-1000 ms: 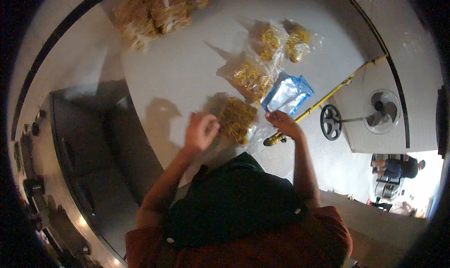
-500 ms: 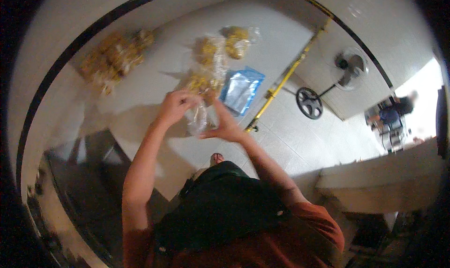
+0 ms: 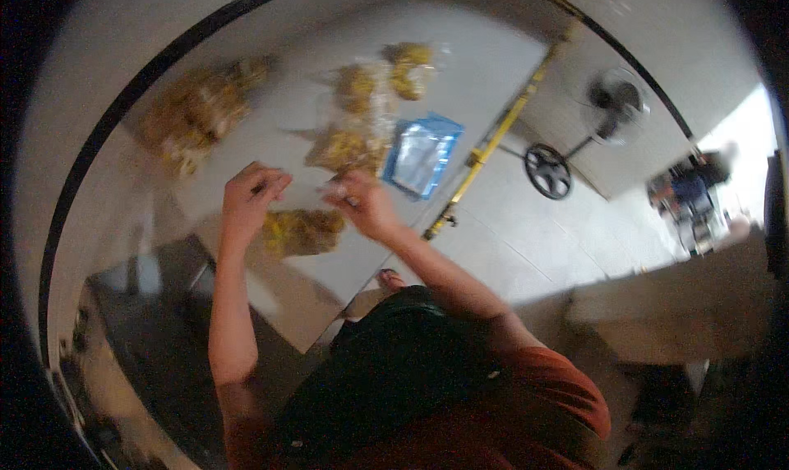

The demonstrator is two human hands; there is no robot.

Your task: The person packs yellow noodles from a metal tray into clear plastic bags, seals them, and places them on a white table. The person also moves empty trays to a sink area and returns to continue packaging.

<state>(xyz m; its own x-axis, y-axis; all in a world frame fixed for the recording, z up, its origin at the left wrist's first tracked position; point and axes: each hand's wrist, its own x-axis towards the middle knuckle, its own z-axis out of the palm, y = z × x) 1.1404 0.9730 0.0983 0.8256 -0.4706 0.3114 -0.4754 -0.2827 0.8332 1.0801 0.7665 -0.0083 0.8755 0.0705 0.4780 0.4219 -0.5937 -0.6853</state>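
My left hand [image 3: 253, 189] is raised over the white table with its fingers curled into a pinch. To its right, my right hand [image 3: 362, 204] is also closed, thumb and fingers together. Something pale and clear shows at the right fingertips, too blurred to name. Just below and between the hands is a clear plastic bag of yellow pieces [image 3: 304, 230]; whether its ends run up into my fingers cannot be made out. Beyond my right hand, more filled clear bags [image 3: 355, 145] lie in a row, with another filled bag [image 3: 411, 69] farther off.
A blue-edged stack of clear, flat bags [image 3: 426, 158] lies right of the filled ones. Many filled bags form a pile [image 3: 197, 112] at the far left. A yellow rail [image 3: 501, 137] borders the table's right side. Beyond it stand a fan [image 3: 616, 104] and a black handwheel [image 3: 547, 172].
My left hand has moved left and toward me, and the hands are farther apart. The clear plastic between them no longer shows there; a bag of yellow pieces now appears below them.
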